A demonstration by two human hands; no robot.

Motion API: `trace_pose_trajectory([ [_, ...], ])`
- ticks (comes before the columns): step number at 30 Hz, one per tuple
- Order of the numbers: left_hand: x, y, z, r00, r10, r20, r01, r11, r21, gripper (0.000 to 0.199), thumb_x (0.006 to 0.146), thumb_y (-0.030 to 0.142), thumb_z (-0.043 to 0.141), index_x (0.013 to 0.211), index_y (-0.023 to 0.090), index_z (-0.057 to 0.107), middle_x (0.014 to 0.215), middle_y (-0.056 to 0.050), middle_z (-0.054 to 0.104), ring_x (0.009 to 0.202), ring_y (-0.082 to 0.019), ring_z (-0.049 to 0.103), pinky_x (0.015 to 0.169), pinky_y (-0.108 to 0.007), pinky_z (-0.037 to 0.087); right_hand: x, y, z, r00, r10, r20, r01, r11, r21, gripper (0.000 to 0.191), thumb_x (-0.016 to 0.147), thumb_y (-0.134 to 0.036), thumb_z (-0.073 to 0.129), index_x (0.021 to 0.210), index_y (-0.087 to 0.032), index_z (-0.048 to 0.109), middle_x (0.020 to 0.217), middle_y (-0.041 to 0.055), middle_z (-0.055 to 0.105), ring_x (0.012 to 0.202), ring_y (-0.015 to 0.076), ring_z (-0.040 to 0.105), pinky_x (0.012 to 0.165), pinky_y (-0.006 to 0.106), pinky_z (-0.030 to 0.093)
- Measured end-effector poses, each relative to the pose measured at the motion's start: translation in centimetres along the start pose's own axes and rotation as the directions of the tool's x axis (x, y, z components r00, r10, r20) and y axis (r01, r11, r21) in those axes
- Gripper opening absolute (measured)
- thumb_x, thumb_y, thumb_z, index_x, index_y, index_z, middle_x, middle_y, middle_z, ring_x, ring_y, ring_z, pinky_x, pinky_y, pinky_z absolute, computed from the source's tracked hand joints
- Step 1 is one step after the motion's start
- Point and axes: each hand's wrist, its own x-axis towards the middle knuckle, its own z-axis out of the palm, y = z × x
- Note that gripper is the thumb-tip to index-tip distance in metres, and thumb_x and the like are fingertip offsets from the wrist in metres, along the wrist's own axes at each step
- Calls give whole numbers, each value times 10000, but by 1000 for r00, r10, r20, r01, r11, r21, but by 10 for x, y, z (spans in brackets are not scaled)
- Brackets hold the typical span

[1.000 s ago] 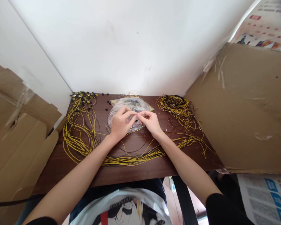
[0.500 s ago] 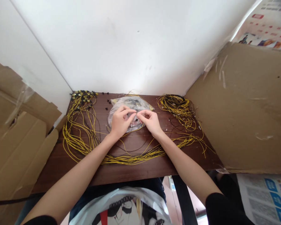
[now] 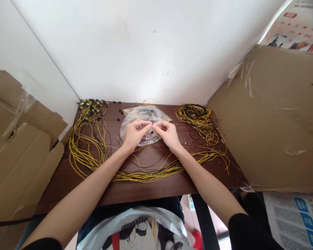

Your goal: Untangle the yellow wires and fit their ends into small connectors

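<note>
My left hand (image 3: 135,133) and my right hand (image 3: 167,134) meet over a clear plastic bag (image 3: 135,114), fingertips almost touching. Thumb and forefinger of each are pinched together on thin wire, whose ends are too small to make out. A dark wire hangs below the left fingertips and a yellow one runs near the right hand. Small dark and yellowish parts show through the bag. Nearer my body, a long bundle of yellow and black wires (image 3: 146,178) curves across the brown table (image 3: 130,194), passing under both forearms.
Dark and yellowish end pieces (image 3: 92,106) cluster at the back left on the wires. Several small black pieces (image 3: 119,111) lie beside the bag. At the back right sits a tangled wire coil (image 3: 195,114). Cardboard (image 3: 276,121) walls the right side, more cardboard (image 3: 23,156) the left.
Both hands keep their pinch at nearly the same spot, with the fingertips shifting only slightly. The view has moved a little. Something red now shows below the table edge.
</note>
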Motion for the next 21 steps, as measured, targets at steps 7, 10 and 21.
trace_pose_trajectory([
  [7, 1, -1, 0, 999, -31, -16, 31, 999, -17, 213, 671, 318, 694, 797, 146, 710, 552, 22, 516, 438, -50, 386, 396, -184, 424, 0, -1, 0, 1000, -12, -1, 12, 1000, -22, 233, 700, -397, 646, 715, -165, 630, 583, -17, 552, 517, 94, 462, 529, 230, 382],
  [10, 2, -2, -1, 999, -34, -22, 34, 999, -15, 219, 667, 319, 697, 794, 141, 709, 545, 21, 518, 435, -55, 390, 385, -185, 404, 0, -1, 0, 1000, -14, -5, 14, 1000, -26, 231, 697, -395, 649, 718, -166, 632, 593, -15, 560, 522, 95, 466, 534, 230, 385],
  [21, 0, 1, 1, 997, -80, 25, 81, 996, -34, 229, 670, 301, 691, 821, 129, 702, 634, 0, 553, 465, -66, 490, 398, -176, 432, 1, -1, 1, 999, -35, -10, 35, 999, 5, 197, 690, -352, 653, 707, -157, 628, 560, -31, 536, 504, 82, 445, 515, 213, 367],
])
